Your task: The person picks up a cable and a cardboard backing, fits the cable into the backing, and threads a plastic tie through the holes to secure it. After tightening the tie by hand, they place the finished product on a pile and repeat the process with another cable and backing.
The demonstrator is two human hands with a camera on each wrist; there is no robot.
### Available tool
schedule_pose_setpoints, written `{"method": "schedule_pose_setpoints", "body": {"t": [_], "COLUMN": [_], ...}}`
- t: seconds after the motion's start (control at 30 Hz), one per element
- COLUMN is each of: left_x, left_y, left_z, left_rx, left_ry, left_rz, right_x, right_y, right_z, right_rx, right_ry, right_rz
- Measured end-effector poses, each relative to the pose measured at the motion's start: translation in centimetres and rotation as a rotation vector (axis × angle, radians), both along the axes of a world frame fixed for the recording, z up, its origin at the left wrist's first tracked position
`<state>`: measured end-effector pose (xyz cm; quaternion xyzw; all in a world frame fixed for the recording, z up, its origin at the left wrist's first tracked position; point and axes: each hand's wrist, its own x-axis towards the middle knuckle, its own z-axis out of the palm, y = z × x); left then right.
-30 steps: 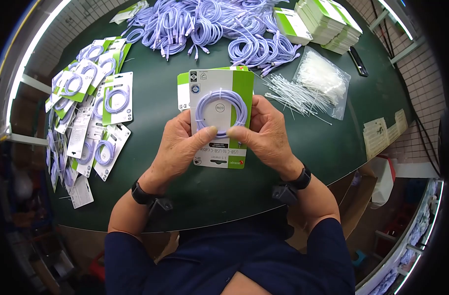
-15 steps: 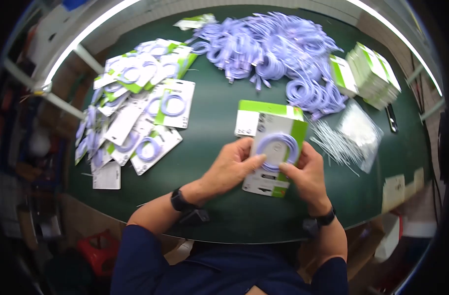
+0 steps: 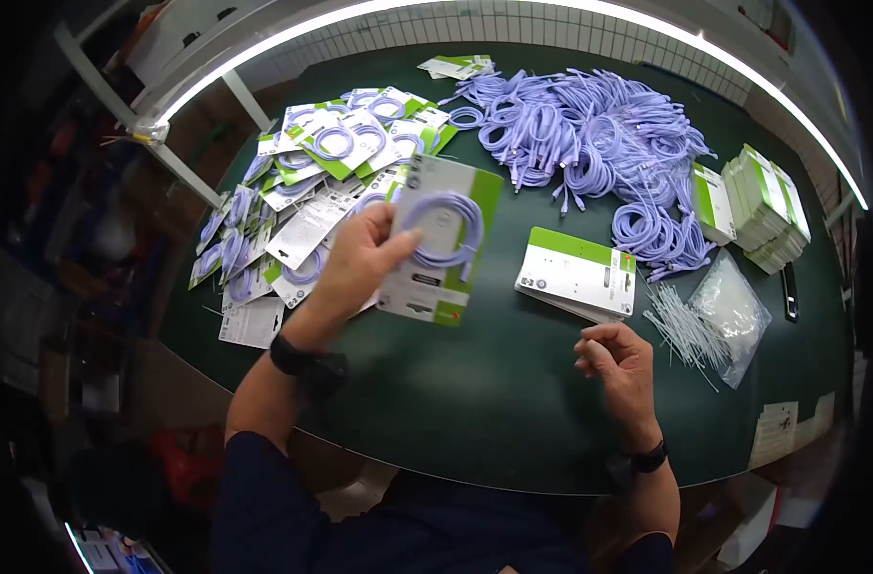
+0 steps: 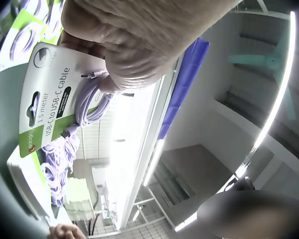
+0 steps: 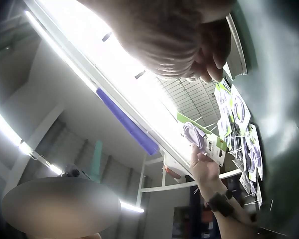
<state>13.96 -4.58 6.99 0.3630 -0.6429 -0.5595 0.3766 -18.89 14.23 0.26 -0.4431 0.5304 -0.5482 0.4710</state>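
Observation:
The left hand pinches the left edge of a white and green card with a coiled lilac cable on it, thumb in front. That card is held up beside the pile of carded cables. In the left wrist view the card reads "USB-C to USB-C cable". The right hand holds nothing that shows, its fingers bent, just below a small stack of cards without cables lying on the table. The right wrist view shows part of the right hand, fingers loosely curled.
A heap of lilac cables covers the back of the green table. White zip ties and a plastic bag lie at the right, with stacked cards and a black cutter behind them.
The left hand has carried the carded cable leftward, away from the card stack. The right hand has let go of the card and is now separate, below the stack. The head view has shifted.

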Motion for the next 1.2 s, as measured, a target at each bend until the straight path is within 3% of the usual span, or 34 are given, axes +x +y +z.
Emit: {"method": "schedule_pose_setpoints", "body": {"t": [0.13,0.2,0.23,0.3,0.33,0.43,0.5,0.7,0.93,1.2], "left_x": [5.1,8.2,8.6,8.7,7.7,2.9,-2.2,-17.4,-33.1,-36.9], "left_y": [-6.3,-10.0,-10.7,-10.6,-10.8,-9.4,-8.2,-8.5,-8.4,-11.5], "left_z": [1.5,0.8,0.2,-0.4,-0.4,-0.7,0.2,0.2,-6.1,-7.0], "left_rx": [-0.125,-0.392,-0.394,-1.365,-1.379,-1.103,-0.765,-0.516,-0.626,-0.655], "left_ry": [-0.077,-0.576,-0.571,-1.124,-1.108,-0.763,-0.542,-0.558,-0.639,-0.86], "left_rz": [0.241,0.581,0.549,0.792,0.783,0.415,0.177,-0.456,-0.598,-0.635], "right_x": [-0.1,-0.3,-0.4,-0.3,-0.4,-0.6,-0.6,-0.4,-0.5,-0.5], "right_y": [0.1,0.3,0.2,0.0,-0.1,-0.2,-0.3,-0.1,0.1,0.2], "right_z": [-0.5,-0.7,-0.8,-1.0,-1.2,-1.4,-1.4,-1.8,-1.2,-1.5], "right_rx": [0.061,0.058,0.049,0.017,0.01,0.002,-0.002,-0.004,-0.058,-0.069], "right_ry": [-0.001,-0.009,-0.014,-0.031,-0.031,-0.011,0.001,0.02,0.09,0.108], "right_rz": [0.044,0.017,0.021,0.043,0.024,0.037,0.038,0.034,0.029,0.039]}}
